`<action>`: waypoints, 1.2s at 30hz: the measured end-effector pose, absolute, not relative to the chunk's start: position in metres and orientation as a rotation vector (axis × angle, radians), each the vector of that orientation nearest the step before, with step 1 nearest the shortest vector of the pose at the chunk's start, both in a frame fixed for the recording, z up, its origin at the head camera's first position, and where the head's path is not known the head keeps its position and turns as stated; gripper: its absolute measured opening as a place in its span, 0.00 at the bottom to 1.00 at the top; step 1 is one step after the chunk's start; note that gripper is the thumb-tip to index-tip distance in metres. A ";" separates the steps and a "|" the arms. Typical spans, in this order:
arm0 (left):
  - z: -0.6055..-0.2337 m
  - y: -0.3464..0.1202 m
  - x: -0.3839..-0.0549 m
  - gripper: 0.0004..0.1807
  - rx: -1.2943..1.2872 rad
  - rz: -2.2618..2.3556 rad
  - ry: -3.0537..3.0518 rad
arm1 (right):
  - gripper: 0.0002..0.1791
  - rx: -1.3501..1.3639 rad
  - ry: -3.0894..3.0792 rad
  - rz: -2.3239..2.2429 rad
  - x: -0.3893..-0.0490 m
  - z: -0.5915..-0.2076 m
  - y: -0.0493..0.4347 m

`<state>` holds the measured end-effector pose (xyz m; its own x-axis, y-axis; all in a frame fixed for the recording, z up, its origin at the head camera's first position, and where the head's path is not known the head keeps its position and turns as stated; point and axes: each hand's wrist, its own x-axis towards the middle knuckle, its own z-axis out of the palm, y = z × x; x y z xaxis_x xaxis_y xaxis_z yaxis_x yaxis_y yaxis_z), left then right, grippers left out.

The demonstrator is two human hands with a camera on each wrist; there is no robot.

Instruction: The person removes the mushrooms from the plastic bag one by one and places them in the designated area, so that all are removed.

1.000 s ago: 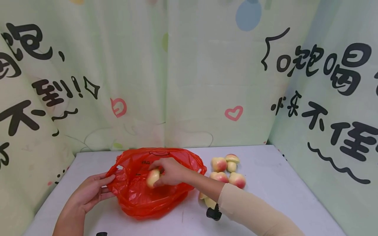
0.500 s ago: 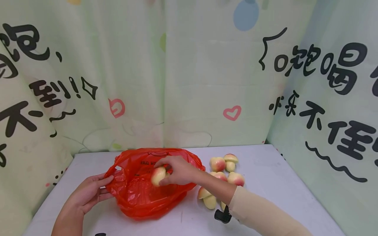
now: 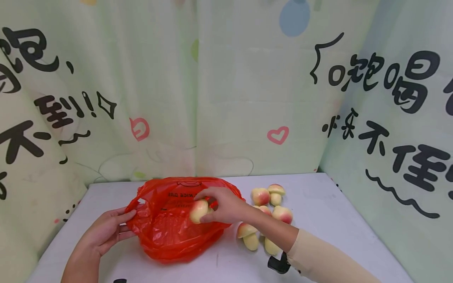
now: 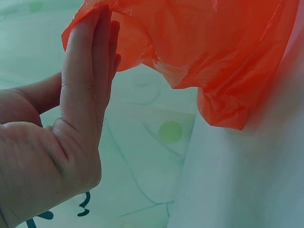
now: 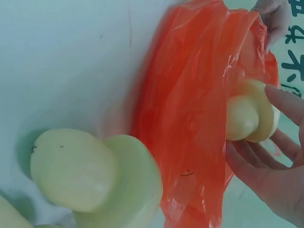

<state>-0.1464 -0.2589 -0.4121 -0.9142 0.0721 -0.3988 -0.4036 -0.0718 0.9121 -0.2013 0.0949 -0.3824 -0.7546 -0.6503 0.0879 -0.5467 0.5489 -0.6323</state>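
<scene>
A red plastic bag (image 3: 166, 243) lies on its side on the white table, its mouth spread wide. My left hand (image 3: 106, 232) pinches the bag's left edge between thumb and fingers; in the left wrist view its fingers (image 4: 78, 71) stretch up along the red plastic (image 4: 213, 42). My right hand (image 3: 226, 206) grips a toy mushroom (image 3: 198, 212) with a yellow and red cap, at the right side of the bag's mouth. Seen from the right wrist, the pale stem of that mushroom (image 5: 242, 118) points at the bag, partly behind its rim.
Several similar mushrooms (image 3: 261, 196) lie in a loose group right of the bag, a few partly covered by my right forearm (image 3: 269, 228). A curtain (image 3: 226, 98) with printed characters and hearts closes off the table (image 3: 318, 236) at the back and sides.
My right hand has drawn to the right with the mushroom, from the middle of the bag's mouth to its right side. More loose mushrooms show beside the forearm. My left hand keeps its place.
</scene>
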 end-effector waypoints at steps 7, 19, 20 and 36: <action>-0.412 -0.259 -0.146 0.35 -0.355 2.058 1.862 | 0.27 -0.934 2.551 -1.133 -0.194 -0.379 0.114; -0.413 -0.261 -0.146 0.36 -0.355 2.059 1.861 | 0.28 -0.835 2.563 -1.232 -0.182 -0.373 0.148; -0.413 -0.261 -0.146 0.36 -0.352 2.058 1.862 | 0.28 -0.839 2.558 -1.247 -0.181 -0.373 0.150; -0.412 -0.259 -0.147 0.34 -0.383 2.046 1.859 | 0.28 -0.822 2.603 -1.312 -0.162 -0.362 0.181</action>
<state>-0.1474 -0.2586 -0.4124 -0.9025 0.0747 -0.4242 -0.4294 -0.0788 0.8997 -0.1623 0.1806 -0.3620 -0.8466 -0.5140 0.1378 -0.4166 0.4792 -0.7725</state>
